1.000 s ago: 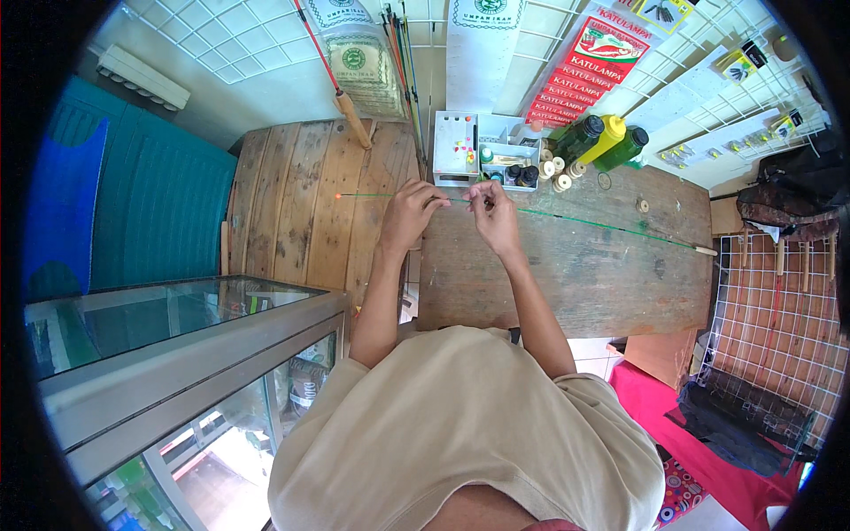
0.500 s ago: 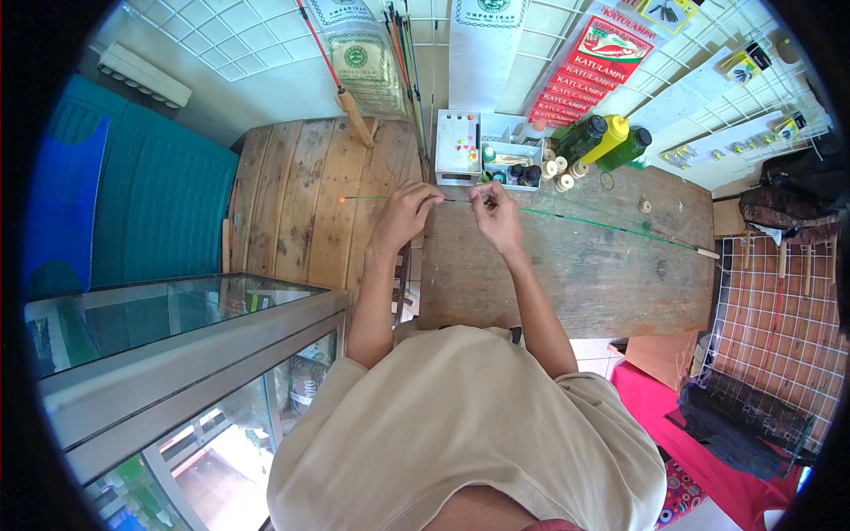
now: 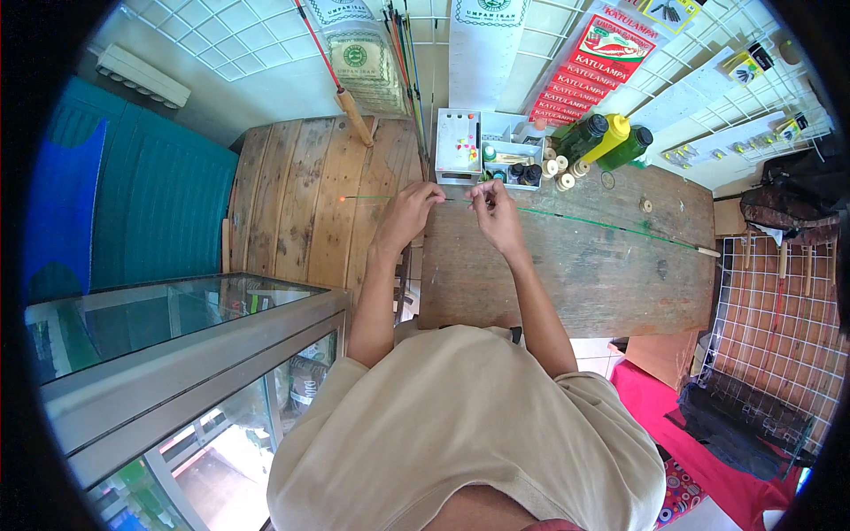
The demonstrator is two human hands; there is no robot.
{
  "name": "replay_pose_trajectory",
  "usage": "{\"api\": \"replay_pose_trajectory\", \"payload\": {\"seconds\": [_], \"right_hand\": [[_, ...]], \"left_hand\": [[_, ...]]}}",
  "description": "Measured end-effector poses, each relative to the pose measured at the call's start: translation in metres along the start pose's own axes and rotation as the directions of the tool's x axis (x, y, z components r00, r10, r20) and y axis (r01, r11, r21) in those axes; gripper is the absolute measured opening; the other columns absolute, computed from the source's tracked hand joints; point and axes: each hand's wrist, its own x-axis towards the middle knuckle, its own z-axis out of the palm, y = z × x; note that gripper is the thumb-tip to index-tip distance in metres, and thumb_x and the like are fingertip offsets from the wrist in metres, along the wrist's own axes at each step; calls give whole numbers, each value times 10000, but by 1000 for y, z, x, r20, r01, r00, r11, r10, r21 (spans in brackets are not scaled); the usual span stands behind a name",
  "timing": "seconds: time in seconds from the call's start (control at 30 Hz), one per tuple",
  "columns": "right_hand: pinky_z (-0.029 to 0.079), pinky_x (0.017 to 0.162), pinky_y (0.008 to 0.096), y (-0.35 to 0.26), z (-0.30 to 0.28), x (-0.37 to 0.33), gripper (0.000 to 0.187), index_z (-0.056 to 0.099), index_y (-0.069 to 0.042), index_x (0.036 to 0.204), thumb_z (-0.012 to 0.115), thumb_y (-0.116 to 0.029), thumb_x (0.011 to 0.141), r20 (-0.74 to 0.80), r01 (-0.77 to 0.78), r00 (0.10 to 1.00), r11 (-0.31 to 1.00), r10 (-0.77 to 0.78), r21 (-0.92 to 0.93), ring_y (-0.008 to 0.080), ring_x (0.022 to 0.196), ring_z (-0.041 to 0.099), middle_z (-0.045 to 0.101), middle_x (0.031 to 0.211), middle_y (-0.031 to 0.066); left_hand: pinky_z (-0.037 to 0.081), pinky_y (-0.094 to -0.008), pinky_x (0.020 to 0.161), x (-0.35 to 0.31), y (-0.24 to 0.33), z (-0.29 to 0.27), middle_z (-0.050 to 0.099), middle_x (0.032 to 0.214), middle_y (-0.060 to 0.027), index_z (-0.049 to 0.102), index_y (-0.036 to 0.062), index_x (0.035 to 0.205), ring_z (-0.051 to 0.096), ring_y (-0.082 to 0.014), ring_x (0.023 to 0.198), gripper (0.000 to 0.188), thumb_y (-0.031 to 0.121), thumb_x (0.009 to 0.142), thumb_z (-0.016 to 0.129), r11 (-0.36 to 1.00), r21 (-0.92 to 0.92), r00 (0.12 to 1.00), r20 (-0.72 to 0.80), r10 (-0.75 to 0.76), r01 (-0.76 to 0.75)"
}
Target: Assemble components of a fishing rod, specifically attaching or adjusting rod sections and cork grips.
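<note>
A thin green fishing rod [image 3: 611,227] stretches sideways across both tables. Its pale handle [image 3: 708,252] lies at the right end, and a small orange tip [image 3: 342,200] shows at the left. My left hand [image 3: 411,211] is closed in a pinch on the rod's thin left part, fingertips pointing right. Just to its right, my right hand [image 3: 498,212] is also closed, thumb and fingers pinched together at the rod. A small dark bit shows at the right fingertips, too small to name. A short gap separates the two hands.
Behind my hands stands a white box [image 3: 460,146] with compartments and small bottles. Wooden spools [image 3: 564,181] and dark green bottles [image 3: 629,149] sit beside it. A brown rod handle [image 3: 356,119] rises at the back left. A glass cabinet [image 3: 204,327] stands at my left.
My right fingertips have shifted very slightly, and my left hand has barely moved. The rod stays in nearly the same place.
</note>
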Motion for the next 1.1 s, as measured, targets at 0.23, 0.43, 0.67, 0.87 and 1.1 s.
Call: {"api": "replay_pose_trajectory", "payload": {"seconds": [0.23,0.43,0.67,0.87,1.1], "right_hand": [[525,609,271,2,3,1,92,518,25,932,550,-61,934,-53,10,999,999,-7,43,135,704,648,658,813,99],[540,635,272,10,6,2,75,536,28,922,559,-44,925,-37,50,998,998,-48,36,138,715,655,660,808,100],[563,646,276,29,10,5,68,547,24,947,559,-38,922,-46,-18,999,994,23,105,125,727,650,658,818,94],[579,657,285,62,13,2,70,555,18,962,552,-42,925,-32,-117,992,981,123,153,132,757,652,653,828,92],[579,699,292,82,9,-4,70,536,12,986,515,-43,949,-5,-227,973,966,230,124,140,827,641,613,898,74]], "left_hand": [[470,-403,739,-1,-12,1,631,897,-143,579,14,901,609,-327,866,50,41,859,578,1000,-29,999,41,-3,4],[479,-374,762,-1,-5,4,629,895,-137,568,-7,918,617,-313,863,64,-6,854,572,1000,-20,1000,18,8,-7],[466,-384,770,4,-10,15,622,896,-139,575,10,923,600,-328,884,72,38,859,592,997,62,999,17,34,-35],[463,-387,778,3,-32,36,614,900,-131,587,18,926,589,-322,887,81,73,867,592,998,56,999,52,12,-15],[451,-406,813,1,-47,57,613,900,-114,602,40,904,563,-319,917,70,88,854,596,993,92,994,88,64,-72]]}}
